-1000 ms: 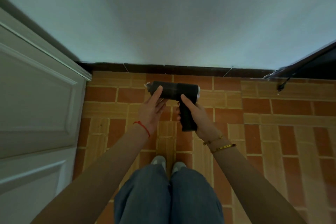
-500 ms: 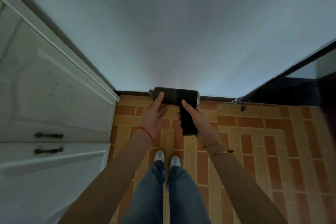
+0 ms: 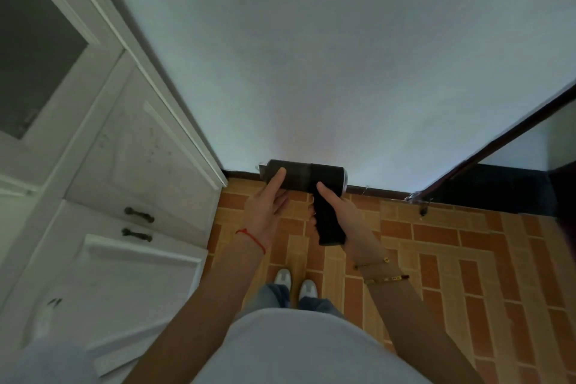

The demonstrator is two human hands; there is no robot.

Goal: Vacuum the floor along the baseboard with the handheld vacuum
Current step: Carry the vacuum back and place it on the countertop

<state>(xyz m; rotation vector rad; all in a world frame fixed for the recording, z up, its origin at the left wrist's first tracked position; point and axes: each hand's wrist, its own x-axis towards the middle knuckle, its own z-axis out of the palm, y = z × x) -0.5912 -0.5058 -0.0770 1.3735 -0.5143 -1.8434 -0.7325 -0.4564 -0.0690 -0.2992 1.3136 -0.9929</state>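
A black handheld vacuum is held up in front of me, its barrel lying sideways with the nozzle end to the left. My right hand is closed around its pistol grip. My left hand rests flat-fingered under and against the barrel's left end, fingers stretched out. Behind the vacuum a dark baseboard runs along the foot of the pale wall. The floor is orange and tan brick-pattern tile.
A white cabinet with dark handles stands on my left, reaching to the wall. A dark door frame and dark opening lie at the right, with a small dark object on the floor near its foot. My white shoes are below.
The view has risen and tilted up, so more wall and cabinet show and the floor looks farther away. The hands keep the same hold on the vacuum.
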